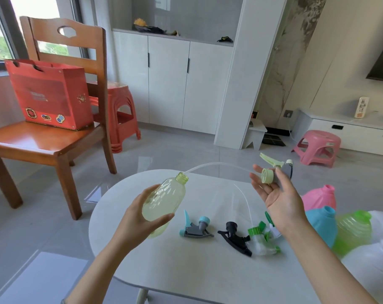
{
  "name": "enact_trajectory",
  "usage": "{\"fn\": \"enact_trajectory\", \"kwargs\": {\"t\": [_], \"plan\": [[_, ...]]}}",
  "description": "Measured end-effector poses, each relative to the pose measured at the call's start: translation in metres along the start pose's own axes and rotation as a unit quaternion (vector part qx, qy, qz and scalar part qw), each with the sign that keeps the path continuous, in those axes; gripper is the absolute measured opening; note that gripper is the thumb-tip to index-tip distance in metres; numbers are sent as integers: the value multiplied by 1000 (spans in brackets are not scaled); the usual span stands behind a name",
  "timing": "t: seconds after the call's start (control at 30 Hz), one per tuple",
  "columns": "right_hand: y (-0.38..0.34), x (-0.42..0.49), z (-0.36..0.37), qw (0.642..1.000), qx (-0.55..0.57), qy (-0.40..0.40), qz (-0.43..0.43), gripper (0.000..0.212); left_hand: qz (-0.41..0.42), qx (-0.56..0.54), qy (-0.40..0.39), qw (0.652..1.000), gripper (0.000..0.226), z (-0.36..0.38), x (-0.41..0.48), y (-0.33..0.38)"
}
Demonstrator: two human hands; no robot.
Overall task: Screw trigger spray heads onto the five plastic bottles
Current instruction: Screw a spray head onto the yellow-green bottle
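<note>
None of the five bottles looks finished from where I stand. The pale yellow bottle (162, 200) has only the dip tube (217, 164) of its sprayer fed into the open neck; the yellow-green spray head (273, 170) is held well apart from it, so the screwing on is not yet done. On the white table (164, 270) three more heads lie loose: a blue and grey one (195, 227), a black one (234, 238) and a green and clear one (263, 240). To the right a pink bottle (320, 197), a blue bottle (322, 224) and a green bottle (352, 231) lie with bare necks; the fifth I can't make out clearly at the frame edge.

The left hand (140, 218) cradles the yellow bottle from beneath, tilted with its neck pointing up and away, above the table. The right hand (276, 198) is raised palm up, fingers (257, 182) loosely spread, pinching the spray head near its collar, cap facing the bottle
</note>
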State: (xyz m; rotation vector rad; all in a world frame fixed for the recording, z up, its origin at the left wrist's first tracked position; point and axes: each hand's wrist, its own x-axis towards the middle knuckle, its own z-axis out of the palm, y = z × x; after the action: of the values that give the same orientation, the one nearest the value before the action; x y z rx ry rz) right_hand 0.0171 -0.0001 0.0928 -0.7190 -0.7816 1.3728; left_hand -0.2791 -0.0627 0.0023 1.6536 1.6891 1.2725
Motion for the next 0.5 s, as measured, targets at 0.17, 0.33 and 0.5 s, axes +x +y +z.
{"fn": "enact_trajectory", "kwargs": {"t": [0.17, 0.33, 0.5], "plan": [[7, 1, 2, 999, -48, -24, 7, 17, 9, -10, -11, 1000, 69, 5, -1, 3], [22, -4, 13, 975, -199, -94, 35, 16, 30, -17, -37, 999, 73, 11, -5, 8], [35, -10, 32, 948, -285, -144, 0, 16, 41, -23, -61, 997, 74, 15, -7, 12]]}}
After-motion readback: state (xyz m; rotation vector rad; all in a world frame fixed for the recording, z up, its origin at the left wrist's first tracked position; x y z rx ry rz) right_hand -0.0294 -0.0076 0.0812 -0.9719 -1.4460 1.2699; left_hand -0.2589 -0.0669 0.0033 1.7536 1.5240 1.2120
